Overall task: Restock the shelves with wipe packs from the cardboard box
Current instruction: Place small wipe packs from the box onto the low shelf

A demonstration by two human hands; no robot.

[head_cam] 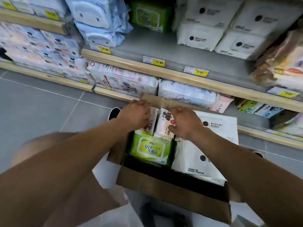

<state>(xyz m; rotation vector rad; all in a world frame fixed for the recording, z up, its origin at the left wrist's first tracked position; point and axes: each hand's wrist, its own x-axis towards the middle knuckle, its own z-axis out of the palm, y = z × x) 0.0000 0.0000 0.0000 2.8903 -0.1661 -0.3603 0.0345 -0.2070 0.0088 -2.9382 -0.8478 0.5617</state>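
Note:
An open cardboard box point(172, 192) sits low in front of me, below the shelves. Inside it lie a green wipe pack point(150, 149), large white packs point(196, 154) on the right, and two small pink-and-white cartoon wipe packs at the far end. My left hand point(135, 114) grips the left cartoon pack point(150, 117), fingers curled round its top. My right hand point(184, 122) grips the right cartoon pack point(164, 124) the same way. The box's far flap point(157, 100) stands up just behind both hands.
The middle shelf point(164, 46) holds blue packs at left, a green pack point(149, 15) far back, and white packs point(213, 33) at right, with bare grey board between. Lower shelves carry cartoon and other packs. Grey tiled floor lies left; a shoe point(114, 113) shows by the box.

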